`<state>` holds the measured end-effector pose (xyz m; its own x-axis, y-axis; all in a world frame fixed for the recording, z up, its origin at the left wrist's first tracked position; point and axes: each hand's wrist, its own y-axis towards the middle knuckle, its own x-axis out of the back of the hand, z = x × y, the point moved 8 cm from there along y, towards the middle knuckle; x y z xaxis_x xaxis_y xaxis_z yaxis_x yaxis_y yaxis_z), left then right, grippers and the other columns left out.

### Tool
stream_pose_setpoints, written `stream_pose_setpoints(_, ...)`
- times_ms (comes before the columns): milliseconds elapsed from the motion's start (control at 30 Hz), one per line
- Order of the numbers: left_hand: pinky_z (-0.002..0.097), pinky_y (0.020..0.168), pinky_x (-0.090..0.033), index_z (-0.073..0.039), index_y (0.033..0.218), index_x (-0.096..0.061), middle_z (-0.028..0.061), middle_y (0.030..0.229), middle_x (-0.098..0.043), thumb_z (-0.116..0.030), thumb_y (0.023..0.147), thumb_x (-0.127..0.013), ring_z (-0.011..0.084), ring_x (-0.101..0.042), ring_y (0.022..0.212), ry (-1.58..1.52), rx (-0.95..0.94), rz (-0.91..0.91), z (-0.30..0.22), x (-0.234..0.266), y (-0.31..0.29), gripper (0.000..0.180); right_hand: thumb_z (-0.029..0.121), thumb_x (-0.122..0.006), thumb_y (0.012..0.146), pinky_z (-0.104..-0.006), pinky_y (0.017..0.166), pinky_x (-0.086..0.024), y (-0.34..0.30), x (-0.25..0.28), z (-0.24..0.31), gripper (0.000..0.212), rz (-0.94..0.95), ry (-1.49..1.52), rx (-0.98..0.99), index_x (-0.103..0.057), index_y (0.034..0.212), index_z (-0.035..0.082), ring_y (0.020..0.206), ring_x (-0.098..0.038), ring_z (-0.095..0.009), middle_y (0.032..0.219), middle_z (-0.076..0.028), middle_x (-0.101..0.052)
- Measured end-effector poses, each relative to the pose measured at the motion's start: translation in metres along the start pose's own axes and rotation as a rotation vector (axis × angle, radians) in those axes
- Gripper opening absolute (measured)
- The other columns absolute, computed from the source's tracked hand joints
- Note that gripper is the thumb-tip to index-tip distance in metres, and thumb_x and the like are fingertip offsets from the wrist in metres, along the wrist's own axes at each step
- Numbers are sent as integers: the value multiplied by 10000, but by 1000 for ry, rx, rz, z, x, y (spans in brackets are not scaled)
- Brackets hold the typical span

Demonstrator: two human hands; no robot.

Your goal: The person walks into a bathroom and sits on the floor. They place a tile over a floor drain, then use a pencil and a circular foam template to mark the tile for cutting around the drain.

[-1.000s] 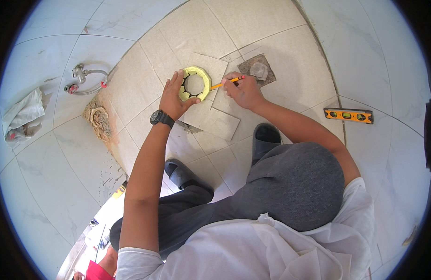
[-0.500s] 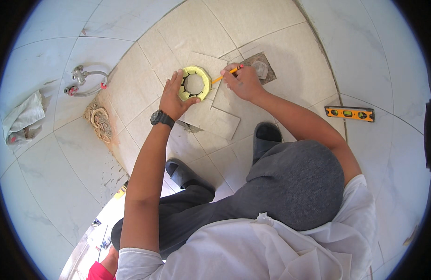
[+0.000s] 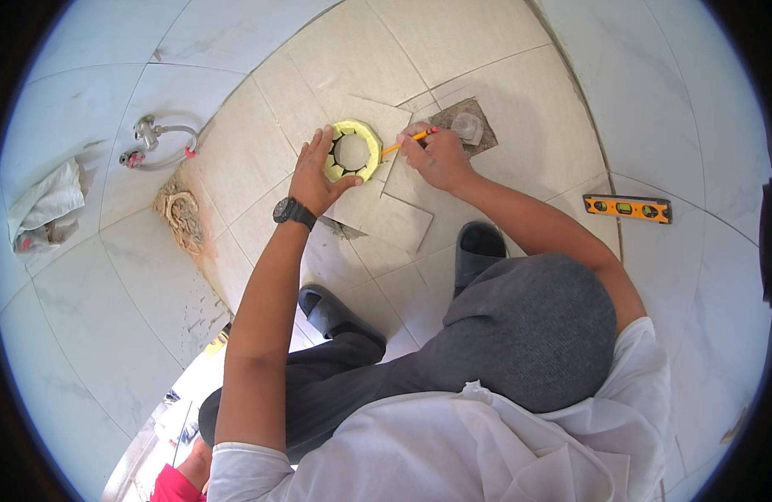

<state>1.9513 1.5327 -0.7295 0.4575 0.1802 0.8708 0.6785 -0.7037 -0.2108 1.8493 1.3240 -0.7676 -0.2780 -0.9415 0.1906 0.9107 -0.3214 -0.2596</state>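
Note:
A yellow ring (image 3: 353, 151) with a black toothed inner edge lies flat on a loose beige tile piece (image 3: 384, 180) on the floor. My left hand (image 3: 315, 171) presses down on the ring's left side, fingers spread; a black watch sits on that wrist. My right hand (image 3: 434, 156) grips an orange pencil (image 3: 407, 140) whose tip touches the ring's right edge. Just beyond the right hand is a square floor opening (image 3: 469, 127) with a grey pipe stub in it.
An orange spirit level (image 3: 627, 207) lies on the floor to the right. A metal tap with hose (image 3: 156, 138) and a crumpled bag (image 3: 43, 205) sit at the left wall, by a rough hole (image 3: 181, 213). My dark sandals (image 3: 479, 247) rest near the tile.
My right hand has moved the pencil up and to the left along the ring's right edge. The left hand has stayed pressed on the ring.

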Motion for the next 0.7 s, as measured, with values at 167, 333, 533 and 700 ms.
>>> stream_pose_setpoints(167,495,1265,-238,-47,1604,-298,218,1605,-402,-467,699,-914,356,-326,1526,-16,21,18,3,-2,0,1172,293,-639,983,-364,577,-481,2,1,9,297,-9,-18,109,-710,916,13,559,-616,-231,640,-135,-642)
stream_pose_setpoints(333,496,1268,-233,-45,1602,-301,214,1605,-405,-485,698,-908,348,-320,1529,-3,12,16,2,-2,0,1175,290,-645,984,-341,593,-482,4,2,-5,288,7,6,-21,-708,931,14,592,-617,-175,677,-97,-666)
stream_pose_setpoints(533,498,1272,-222,-43,1599,-306,204,1610,-399,-491,701,-902,337,-325,1527,-17,29,37,2,1,-2,1167,268,-652,986,-316,588,-476,8,26,14,267,-135,-6,33,-704,941,10,595,-597,-141,680,-72,-666)
stream_pose_setpoints(700,516,1267,-222,-56,1602,-301,198,1602,-412,-491,691,-907,338,-330,1523,-53,42,33,5,3,-4,1177,243,-657,971,-289,631,-484,19,39,59,243,-108,-44,66,-704,940,6,655,-610,-115,723,-84,-676)
